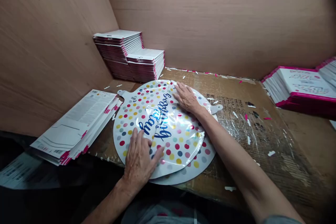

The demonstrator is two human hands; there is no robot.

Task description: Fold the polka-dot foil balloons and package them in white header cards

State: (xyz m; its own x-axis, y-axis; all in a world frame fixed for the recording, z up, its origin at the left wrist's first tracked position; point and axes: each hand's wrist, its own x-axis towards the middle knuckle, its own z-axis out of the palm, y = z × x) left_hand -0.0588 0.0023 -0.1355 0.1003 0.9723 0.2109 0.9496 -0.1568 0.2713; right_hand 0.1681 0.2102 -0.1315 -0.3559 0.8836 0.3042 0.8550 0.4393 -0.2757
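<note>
A round, flat white foil balloon (173,147) with coloured dots and blue lettering lies on the cardboard-covered surface, on top of another dotted one (199,168) that shows at its lower right edge. Pale tabs stick out at the left and right. My left hand (139,154) rests on the lower left part of the top balloon, fingers spread. Flat on its upper right part lies my right hand (187,98), fingers extended. Neither hand grips anything.
Stacked white and pink packets (141,61) stand in the back left corner. A fanned pile of printed sleeves (78,122) lies at the left, and more packets (301,84) at the right. Paper scraps dot the cardboard (231,119). Wooden panels (210,21) rise behind and left.
</note>
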